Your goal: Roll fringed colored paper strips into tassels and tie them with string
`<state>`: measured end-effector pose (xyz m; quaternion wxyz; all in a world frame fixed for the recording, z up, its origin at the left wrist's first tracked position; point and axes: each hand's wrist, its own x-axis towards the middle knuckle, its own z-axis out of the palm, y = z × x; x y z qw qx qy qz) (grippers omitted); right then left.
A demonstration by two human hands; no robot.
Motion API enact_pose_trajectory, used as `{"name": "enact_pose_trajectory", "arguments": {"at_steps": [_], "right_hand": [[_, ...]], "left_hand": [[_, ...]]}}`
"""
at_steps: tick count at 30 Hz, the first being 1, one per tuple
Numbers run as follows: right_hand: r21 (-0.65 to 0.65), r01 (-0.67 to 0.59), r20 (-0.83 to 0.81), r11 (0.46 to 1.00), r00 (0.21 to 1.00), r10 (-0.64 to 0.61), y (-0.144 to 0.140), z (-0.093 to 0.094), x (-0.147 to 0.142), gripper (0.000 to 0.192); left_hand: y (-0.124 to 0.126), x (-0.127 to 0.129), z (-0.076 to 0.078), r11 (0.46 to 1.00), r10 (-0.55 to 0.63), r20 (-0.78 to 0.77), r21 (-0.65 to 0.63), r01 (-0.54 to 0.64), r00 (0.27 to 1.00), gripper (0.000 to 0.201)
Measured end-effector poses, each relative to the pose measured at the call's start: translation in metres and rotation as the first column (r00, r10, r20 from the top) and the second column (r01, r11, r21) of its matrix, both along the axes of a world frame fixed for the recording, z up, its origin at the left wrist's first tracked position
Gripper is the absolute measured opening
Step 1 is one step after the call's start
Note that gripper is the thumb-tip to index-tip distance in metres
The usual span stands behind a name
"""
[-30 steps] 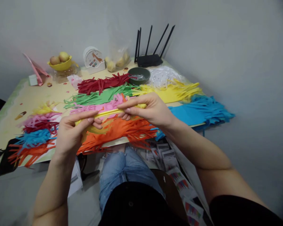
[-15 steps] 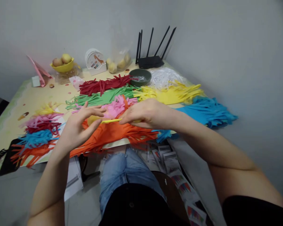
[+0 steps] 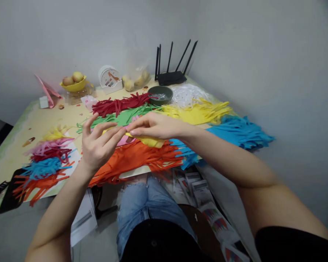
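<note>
The right hand [image 3: 150, 125] has its grip pinched on a yellow piece [image 3: 153, 141] up above the table [image 3: 45, 118], maybe so it won't flop open. The left hand [image 3: 98, 147] has its fingertips at the other end, but I can't tell if its grip pinches it. Below lies orange fringe [image 3: 131, 160]. Behind it come green fringe [image 3: 125, 117] and red fringe [image 3: 120, 104], likely in rows so colors don't mix. Farther back sit a dark bowl [image 3: 160, 102] and a black router [image 3: 171, 78].

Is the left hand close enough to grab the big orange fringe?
Probably yes. The left hand is right by the big orange fringe, with nothing seen in between. But it's up by the yellow piece in the right hand, so it may need to come down first.
</note>
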<state>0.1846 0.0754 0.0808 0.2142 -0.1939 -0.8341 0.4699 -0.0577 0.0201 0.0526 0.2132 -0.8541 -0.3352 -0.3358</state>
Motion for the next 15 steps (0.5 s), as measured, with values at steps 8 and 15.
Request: {"name": "enact_pose_trajectory", "arguments": {"at_steps": [8,15], "right_hand": [[-0.491,-0.136,-0.434,0.861,0.895,-0.106,0.002,-0.042,-0.04,0.033],[-0.385,-0.071,-0.613,0.92,0.765,-0.198,0.015,-0.027,-0.061,0.03]], "left_hand": [[0.005,0.006,-0.01,0.995,0.087,0.278,0.03,-0.099,0.957,0.016],[0.02,0.025,-0.009,0.948,0.192,0.775,-0.305,0.091,0.602,0.012]]}}
